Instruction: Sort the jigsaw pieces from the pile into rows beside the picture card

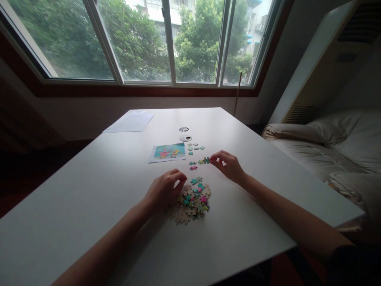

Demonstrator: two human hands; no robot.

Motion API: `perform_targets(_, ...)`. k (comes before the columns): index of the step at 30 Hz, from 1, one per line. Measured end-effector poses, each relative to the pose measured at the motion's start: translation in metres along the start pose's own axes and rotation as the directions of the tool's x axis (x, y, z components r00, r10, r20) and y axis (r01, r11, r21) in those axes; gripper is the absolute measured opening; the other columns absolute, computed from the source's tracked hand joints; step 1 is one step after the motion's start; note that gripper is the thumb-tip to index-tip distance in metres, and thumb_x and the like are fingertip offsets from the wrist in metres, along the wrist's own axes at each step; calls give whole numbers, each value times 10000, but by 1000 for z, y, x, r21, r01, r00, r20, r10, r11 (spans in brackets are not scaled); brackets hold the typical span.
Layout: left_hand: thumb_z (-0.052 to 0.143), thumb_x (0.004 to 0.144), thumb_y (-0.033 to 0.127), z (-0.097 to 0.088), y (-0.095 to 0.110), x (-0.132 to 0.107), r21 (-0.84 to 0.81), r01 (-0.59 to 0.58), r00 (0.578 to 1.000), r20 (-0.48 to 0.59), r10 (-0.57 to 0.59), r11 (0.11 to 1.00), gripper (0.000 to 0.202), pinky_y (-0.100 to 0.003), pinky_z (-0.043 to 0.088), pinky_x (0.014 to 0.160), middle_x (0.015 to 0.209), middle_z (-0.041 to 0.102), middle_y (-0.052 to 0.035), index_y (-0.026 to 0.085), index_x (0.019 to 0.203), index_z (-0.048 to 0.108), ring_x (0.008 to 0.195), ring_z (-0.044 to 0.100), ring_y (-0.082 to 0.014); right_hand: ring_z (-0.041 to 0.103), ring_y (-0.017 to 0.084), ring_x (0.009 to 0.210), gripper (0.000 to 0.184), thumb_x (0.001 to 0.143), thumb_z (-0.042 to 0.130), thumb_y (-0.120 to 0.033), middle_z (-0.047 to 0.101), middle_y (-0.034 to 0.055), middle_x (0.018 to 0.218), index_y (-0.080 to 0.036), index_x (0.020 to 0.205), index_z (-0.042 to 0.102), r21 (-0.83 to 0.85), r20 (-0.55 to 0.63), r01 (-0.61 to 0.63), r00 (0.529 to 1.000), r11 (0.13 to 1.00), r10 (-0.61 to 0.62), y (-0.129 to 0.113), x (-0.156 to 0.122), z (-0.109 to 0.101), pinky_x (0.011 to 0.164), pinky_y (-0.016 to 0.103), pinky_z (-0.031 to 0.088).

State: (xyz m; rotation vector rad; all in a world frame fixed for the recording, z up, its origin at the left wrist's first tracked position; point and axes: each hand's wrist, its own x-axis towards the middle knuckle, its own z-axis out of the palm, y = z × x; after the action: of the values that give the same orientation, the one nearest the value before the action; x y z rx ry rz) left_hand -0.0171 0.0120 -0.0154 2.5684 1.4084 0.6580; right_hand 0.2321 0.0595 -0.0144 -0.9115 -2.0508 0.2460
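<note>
My right hand (228, 166) pinches a jigsaw puzzle piece (206, 160) between thumb and fingertips, beside a few loose pieces (193, 163) on the white table. A heap of jigsaw pieces (193, 202), some face up in teal, pink and yellow and others showing plain backs, lies nearer to me. Over the heap's left edge, my left hand (167, 186) has its fingers curled and pressed together; whatever may be in them is hidden. Small groups of pieces (196, 148) are laid out farther away. Left of them is a cartoon reference picture (169, 153).
Two round objects (185, 138) lie beyond the picture on the white table (104, 182). A sheet of paper (129, 122) rests at the far left corner. On the right stands a pale sofa (336, 139); a window (143, 43) is ahead.
</note>
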Motion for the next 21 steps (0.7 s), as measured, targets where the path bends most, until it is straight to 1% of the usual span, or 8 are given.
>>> perform_targets(3, 438, 834, 228, 0, 0, 0, 0, 4, 1000, 7, -4, 1000, 175, -228, 411, 583, 871, 615, -15, 209, 853, 611, 634, 539, -113, 497, 79, 577, 175, 835, 507, -321, 607, 31, 813, -174, 846, 602, -46, 13, -25, 1000, 999, 26, 10, 3, -2, 588, 222, 423)
perform_targets(7, 444, 828, 228, 1, 0, 0, 3, -1, 1000, 7, 1, 1000, 173, -223, 410, 578, 866, 619, -14, 208, 846, 615, 623, 540, -109, 503, 95, 590, 182, 816, 523, -324, 604, 26, 761, -168, 829, 615, -111, 24, -122, 992, 986, 125, 37, 6, -8, 594, 231, 416)
perform_targets(10, 436, 831, 235, 2, -1, 0, 5, 0, 1000, 3, 0, 1000, 184, -222, 407, 575, 864, 620, -15, 210, 844, 618, 620, 538, -108, 491, 96, 575, 163, 793, 544, -307, 606, 16, 734, -168, 809, 627, -166, 78, -185, 977, 969, 200, 57, 6, -13, 596, 234, 407)
perform_targets(12, 436, 831, 239, 2, -2, 1, 5, 3, 1000, 3, -3, 1000, 185, -223, 405, 573, 863, 620, -15, 211, 841, 618, 621, 537, -110, 484, 97, 575, 144, 775, 556, -289, 602, 10, 719, -169, 794, 634, -211, 119, -205, 965, 956, 234, 66, 5, -15, 597, 232, 398)
perform_targets(16, 444, 828, 239, 1, -1, 1, -5, 14, 1000, 12, -14, 1000, 174, -221, 399, 569, 864, 621, -11, 217, 833, 616, 631, 543, -117, 468, 94, 577, 138, 755, 568, -284, 590, 11, 727, -174, 782, 646, -258, 169, -219, 949, 941, 268, 70, 3, -15, 586, 224, 380)
perform_targets(21, 443, 830, 243, 2, 0, 1, -9, 20, 1000, 23, -20, 1000, 176, -224, 401, 583, 864, 621, -13, 215, 835, 617, 648, 548, -124, 468, 90, 592, 153, 762, 552, -267, 584, 12, 770, -192, 846, 656, -241, 178, -221, 947, 945, 267, 63, 3, -12, 616, 226, 383)
